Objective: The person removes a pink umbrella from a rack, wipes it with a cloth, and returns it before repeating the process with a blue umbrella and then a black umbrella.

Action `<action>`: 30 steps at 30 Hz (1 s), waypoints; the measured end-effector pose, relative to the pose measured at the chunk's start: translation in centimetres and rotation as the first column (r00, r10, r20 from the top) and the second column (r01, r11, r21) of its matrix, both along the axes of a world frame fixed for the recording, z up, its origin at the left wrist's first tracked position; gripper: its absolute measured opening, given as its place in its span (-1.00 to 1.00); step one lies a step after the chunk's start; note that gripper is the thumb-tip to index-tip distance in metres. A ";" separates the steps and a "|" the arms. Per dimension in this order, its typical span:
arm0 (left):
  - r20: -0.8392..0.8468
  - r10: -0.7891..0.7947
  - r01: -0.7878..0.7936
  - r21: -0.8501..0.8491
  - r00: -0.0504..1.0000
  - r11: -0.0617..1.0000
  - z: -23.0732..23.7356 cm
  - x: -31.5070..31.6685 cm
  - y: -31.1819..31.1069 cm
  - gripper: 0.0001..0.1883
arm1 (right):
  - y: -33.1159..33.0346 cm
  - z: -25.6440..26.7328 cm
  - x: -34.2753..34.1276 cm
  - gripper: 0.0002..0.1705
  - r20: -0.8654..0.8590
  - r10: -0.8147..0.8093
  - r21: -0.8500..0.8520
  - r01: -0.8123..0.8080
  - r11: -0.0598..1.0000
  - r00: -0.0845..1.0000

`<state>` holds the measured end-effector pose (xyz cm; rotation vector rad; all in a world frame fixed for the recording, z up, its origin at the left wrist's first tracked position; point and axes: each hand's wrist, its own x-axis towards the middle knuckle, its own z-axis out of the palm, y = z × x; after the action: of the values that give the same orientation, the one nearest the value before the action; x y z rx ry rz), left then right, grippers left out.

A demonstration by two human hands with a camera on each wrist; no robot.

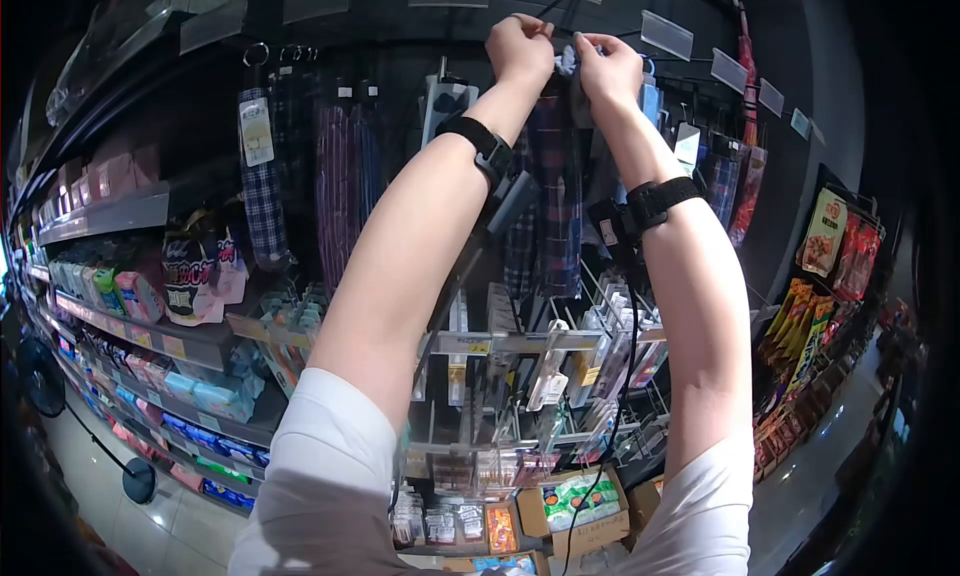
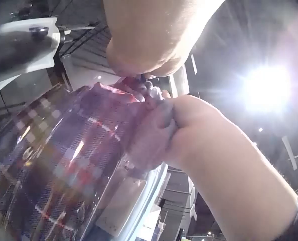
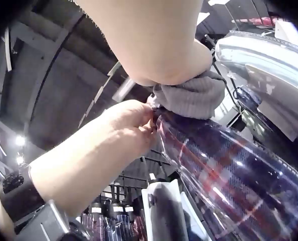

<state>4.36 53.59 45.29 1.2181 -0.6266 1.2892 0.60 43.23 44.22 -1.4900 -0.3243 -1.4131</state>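
Observation:
Both my hands are raised to the hanging rack, close together. My left hand has its fingers curled, fingertips at the gathered top of a long plaid package, which looks like a folded umbrella in clear plastic. My right hand holds a bunched grey cloth against that same top end. In the left wrist view, red and blue checks of the plaid show through the shiny wrap, hanging down from my fingers. The hook end is mostly hidden behind the hands.
More plaid packages hang to the left, with striped ones beside them. Clear price tags stick out overhead. Lower down are hook racks with small packs, an open carton, and shelves of bagged goods at left.

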 end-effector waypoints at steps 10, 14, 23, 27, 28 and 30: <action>-0.193 0.182 -0.161 0.123 0.964 0.979 -1.0 0.6 0.7 -0.83 | -0.4 -0.4 2.4 -0.72 -0.188 -0.041 -0.117 0.019 0.993 0.981; -0.140 0.181 -0.160 0.151 0.973 0.976 -1.5 0.8 1.1 -0.82 | -0.1 -0.9 3.8 -0.69 -0.191 -0.063 -0.155 0.034 0.987 0.980; 0.139 0.474 -0.483 0.035 0.870 0.875 -8.1 -1.7 5.8 -0.75 | 0.5 -3.7 2.2 -0.70 -0.101 -0.144 -0.197 0.122 0.973 0.984; -0.162 0.526 -0.499 0.181 0.835 0.847 -13.6 -3.3 9.5 -0.27 | 0.1 -7.3 -0.3 -0.78 0.161 -0.127 -0.127 0.148 0.981 0.979; -0.230 0.562 -0.508 0.256 0.794 0.822 -14.3 -3.5 9.9 -0.22 | 0.1 -8.3 -1.3 -0.79 0.195 -0.109 -0.119 0.133 0.984 0.975; -0.346 0.635 -0.506 0.397 0.691 0.766 -15.5 -3.0 10.6 -0.11 | 0.3 -10.2 -3.9 -0.80 0.264 -0.043 -0.135 0.081 0.988 0.964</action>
<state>1.36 64.17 29.81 1.9946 -0.0425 1.3634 -3.34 43.54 34.03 -1.4404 -0.5577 -1.6705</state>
